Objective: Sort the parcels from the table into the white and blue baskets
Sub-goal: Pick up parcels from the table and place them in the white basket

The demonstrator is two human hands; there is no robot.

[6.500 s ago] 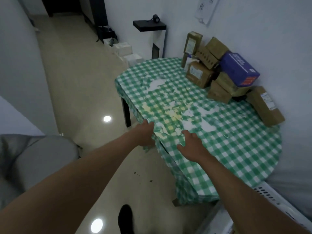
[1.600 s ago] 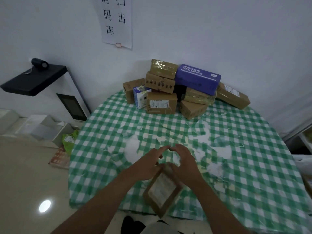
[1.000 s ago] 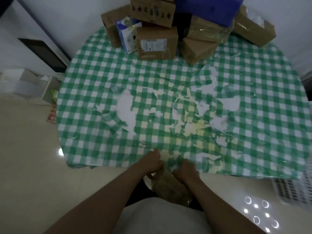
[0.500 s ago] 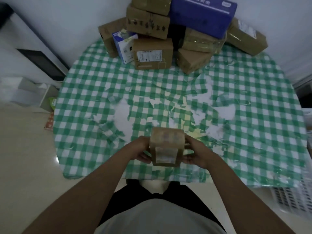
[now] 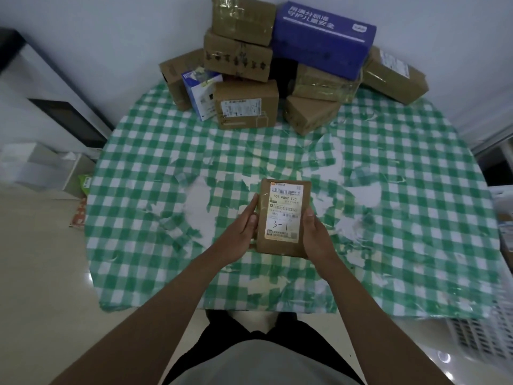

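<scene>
The person is standing at the near edge of the bench (image 5: 155, 151), low in the middle of the frame. The left hand (image 5: 241, 228) and the right hand (image 5: 316, 232) are clamped on the two long sides of a small brown parcel (image 5: 281, 218), one hand on each side. They are holding it up over the green checked cloth with its white label (image 5: 284, 211) facing up. It is probably being held this way so the person can read the label and pick a basket. "3-1" is written on the label by hand.

At the lower right edge of the frame a white basket (image 5: 483, 337) is peeking in. No blue basket is showing.

Far back, at the top middle of the frame, a pile of parcels (image 5: 247, 104) is waiting against the wall. A big blue box (image 5: 322, 37) is sitting on top of it.
</scene>
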